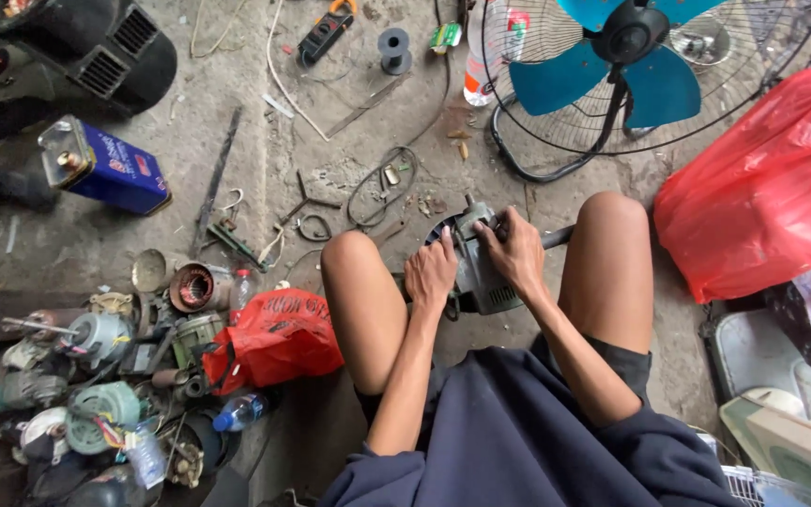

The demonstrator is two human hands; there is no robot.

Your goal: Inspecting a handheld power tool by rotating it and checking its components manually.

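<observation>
Crowding the concrete floor [96, 235] around the seated person are scraps and spare parts: a heap of small motors and copper-wound coils [96, 376] lies to the left, with a clear plastic bottle [241, 410] at its edge and a crumpled red plastic bag [279, 338] with dark print just beside the left knee. Farther left sits a blue rectangular tin can [100, 167] with a red label patch, lying on its side near another person's dark-gloved hand [16, 186]. Loose wire loops [382, 188], metal strips and a black spool [393, 49] are scattered ahead. A standing fan with blue blades [631, 66] behind a wire guard stands close in front on the right, and a big red plastic sack [762, 188] bulges beside the right knee, above pale fan housings [790, 432] at the lower right.

Between the bare knees, on the floor, rests the grey-green fan motor [476, 268], a boxy, grimy metal casing with a slotted vent on its near side and a dark shaft poking out to the right. The left hand [431, 272] lies flat with fingers pressed on the casing's left face. The right hand [516, 253] wraps over its top, fingers curled around the upper edge.
</observation>
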